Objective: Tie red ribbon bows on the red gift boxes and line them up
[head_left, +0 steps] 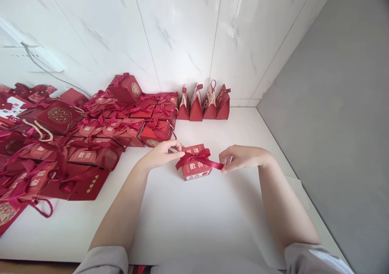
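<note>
A small red gift box (pixel 197 174) with white lettering sits on the white table (pixel 194 221), a dark red ribbon (pixel 199 156) tied in a bow across its top. At the box's left edge, my left hand (pixel 165 153) pinches the left part of the bow between thumb and finger. Off to the right of the box, my right hand (pixel 240 157) has its fingers closed on the ribbon's tail, which stretches out from the bow. Neither hand covers the front of the box.
Many ribboned red boxes (pixel 127 132) crowd the table's left side, with rope-handled ones among them. Several triangular red boxes (pixel 196 109) stand against the marbled wall (pixel 182 35). A grey surface (pixel 340 104) borders the table on the right. A cable (pixel 51 72) hangs at the upper left.
</note>
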The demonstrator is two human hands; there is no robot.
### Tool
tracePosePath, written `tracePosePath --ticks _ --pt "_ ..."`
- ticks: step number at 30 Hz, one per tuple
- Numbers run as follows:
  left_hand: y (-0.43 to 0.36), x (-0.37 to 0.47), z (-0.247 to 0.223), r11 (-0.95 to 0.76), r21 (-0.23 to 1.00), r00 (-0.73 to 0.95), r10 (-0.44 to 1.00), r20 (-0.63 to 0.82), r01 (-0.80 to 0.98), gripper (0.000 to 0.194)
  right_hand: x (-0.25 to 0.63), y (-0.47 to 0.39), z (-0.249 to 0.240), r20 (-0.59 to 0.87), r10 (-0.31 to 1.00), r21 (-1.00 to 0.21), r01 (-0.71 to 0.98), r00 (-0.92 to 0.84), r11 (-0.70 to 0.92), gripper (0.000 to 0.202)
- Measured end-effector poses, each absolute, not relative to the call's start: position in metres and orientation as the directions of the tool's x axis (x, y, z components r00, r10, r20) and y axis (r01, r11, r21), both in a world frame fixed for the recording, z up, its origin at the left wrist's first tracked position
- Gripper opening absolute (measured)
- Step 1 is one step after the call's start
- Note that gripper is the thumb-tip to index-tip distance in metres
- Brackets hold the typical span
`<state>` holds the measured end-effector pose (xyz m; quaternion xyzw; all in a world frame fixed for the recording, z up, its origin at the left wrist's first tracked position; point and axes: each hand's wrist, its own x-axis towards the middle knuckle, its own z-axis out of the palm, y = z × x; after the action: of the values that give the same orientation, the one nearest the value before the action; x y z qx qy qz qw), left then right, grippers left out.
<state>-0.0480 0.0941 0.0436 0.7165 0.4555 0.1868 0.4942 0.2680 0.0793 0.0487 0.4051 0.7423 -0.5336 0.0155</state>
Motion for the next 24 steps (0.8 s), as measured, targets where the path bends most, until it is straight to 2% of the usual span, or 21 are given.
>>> tracePosePath --ticks 3,7,11,17,24 --pt "0.093 -0.051 0.049 -0.094 0.898 0.534 0.829 -0.169 0.43 0.029 0.269 0.079 0.053 -0.362 0.675 -0.865 0.501 -0.642 0.013 0.037" --pt "0.091 -0.051 0.054 -0.152 0.817 0.429 0.895 -0.125 0.556 0.032 0.255 0.081 0.049 -0.261 0.773 -0.948 0.304 -0.578 -0.093 0.041" --pt "0.089 -0.051 0.058 -0.149 0.763 0.404 0.901 -0.157 0.629 0.036 0.236 0.084 0.04 -0.275 0.726 -0.958 0.247 -0.631 -0.149 0.042" --pt "0.091 -0.053 0.057 -0.147 0.724 0.498 0.815 -0.298 0.674 0.044 0.223 0.084 0.032 -0.233 0.686 -0.973 0.164 -0.689 -0.165 0.04" --pt "0.093 -0.051 0.053 -0.132 0.762 0.527 0.795 -0.301 0.634 0.043 0.223 0.088 0.025 -0.16 0.728 -0.987 0.13 -0.667 -0.098 0.039"
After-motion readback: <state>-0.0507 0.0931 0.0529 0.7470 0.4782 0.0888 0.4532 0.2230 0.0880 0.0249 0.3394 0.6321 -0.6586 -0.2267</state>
